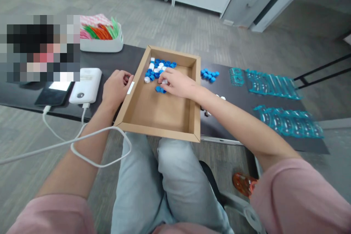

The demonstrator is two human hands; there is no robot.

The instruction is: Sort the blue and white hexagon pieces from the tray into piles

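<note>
A shallow cardboard tray (161, 115) sits at the table's front edge, above my knees. Blue pieces (165, 63) and white pieces (147, 79), small and six-sided, are grouped in its far left part. My right hand (175, 82) reaches into the tray over them, thumb and fingers pinched around a small white piece (164, 81) that is partly hidden. Just below its fingertips lie a few blue pieces (159, 89) apart from the main group. My left hand (116, 86) rests against the tray's left side, fingers curled, with no object visible in it.
Right of the tray are loose blue pieces (210, 75), white pieces (221, 97) and clear teal packs (274, 84). To the left lie a white power bank (86, 86), a phone (53, 93) and a white basket (102, 45). A white cable (101, 131) crosses my left forearm.
</note>
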